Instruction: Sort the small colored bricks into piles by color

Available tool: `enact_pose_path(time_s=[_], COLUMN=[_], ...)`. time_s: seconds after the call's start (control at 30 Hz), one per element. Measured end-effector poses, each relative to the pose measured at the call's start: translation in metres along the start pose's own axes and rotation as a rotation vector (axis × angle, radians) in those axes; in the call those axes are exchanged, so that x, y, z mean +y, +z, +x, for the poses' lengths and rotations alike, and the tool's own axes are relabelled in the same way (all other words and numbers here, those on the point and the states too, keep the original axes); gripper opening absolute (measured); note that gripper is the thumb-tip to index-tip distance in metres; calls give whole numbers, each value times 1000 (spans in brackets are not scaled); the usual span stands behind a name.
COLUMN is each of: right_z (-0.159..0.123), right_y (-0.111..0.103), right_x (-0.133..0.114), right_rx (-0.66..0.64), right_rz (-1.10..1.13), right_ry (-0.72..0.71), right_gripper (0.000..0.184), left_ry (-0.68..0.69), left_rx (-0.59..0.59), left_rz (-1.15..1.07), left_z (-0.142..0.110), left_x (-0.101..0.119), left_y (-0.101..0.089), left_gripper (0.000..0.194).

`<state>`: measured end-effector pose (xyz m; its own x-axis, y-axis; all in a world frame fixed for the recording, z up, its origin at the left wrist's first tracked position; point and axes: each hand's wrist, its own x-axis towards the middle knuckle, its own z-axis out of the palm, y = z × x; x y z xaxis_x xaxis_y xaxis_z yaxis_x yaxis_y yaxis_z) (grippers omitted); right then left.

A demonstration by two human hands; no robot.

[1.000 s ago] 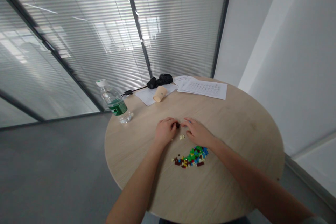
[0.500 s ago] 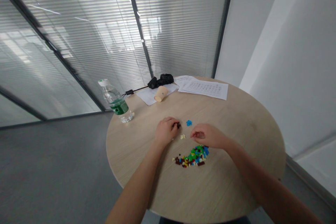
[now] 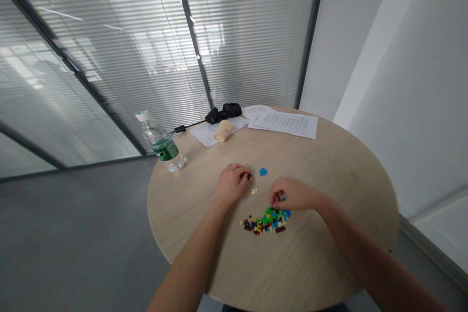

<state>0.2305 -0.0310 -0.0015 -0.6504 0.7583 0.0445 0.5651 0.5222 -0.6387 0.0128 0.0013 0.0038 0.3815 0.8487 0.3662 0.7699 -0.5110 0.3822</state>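
My left hand point(image 3: 231, 186) rests on the table with its fingers curled round small dark brown bricks point(image 3: 249, 176). My right hand point(image 3: 294, 194) is at the far edge of a mixed pile of small toy bricks point(image 3: 268, 221), thumb and fingers pinched together. What the pinch holds, if anything, is too small to make out. The pile has green, blue, brown, yellow, red and white pieces. Between the hands lie a small cluster of blue bricks point(image 3: 263, 171) and a few cream bricks point(image 3: 255, 191). A tiny yellow piece point(image 3: 277, 172) lies beyond my right hand.
A water bottle point(image 3: 163, 144) with a green label stands at the left edge of the round wooden table point(image 3: 329, 165). Toward the back are a tipped paper cup point(image 3: 224, 130), printed sheets point(image 3: 285, 122) and a black bundle point(image 3: 224, 112) with a cable.
My right hand has moved slightly nearer to me, from beside the cream bricks to the pile. The yellow piece now shows beyond it. My left hand stays almost in place.
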Motion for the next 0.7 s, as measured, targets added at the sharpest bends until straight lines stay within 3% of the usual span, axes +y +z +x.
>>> enact_pose_path(time_s=[0.33,0.6,0.7], right_z=[2,12,21], right_y=[1,-4,0], right_x=[-4,21,27], right_rx=[52,514,568], right_rz=[-53,-242,-348], right_ry=[-6,82,111], right_gripper=[6,10,11], left_ry=[-5,77,122], left_rx=[-13,-54,-76], left_rz=[-1,-41,-50], left_z=[0,-2,-3], left_x=[3,5,6], left_y=[-1,-4,-6], left_gripper=[22,22,22])
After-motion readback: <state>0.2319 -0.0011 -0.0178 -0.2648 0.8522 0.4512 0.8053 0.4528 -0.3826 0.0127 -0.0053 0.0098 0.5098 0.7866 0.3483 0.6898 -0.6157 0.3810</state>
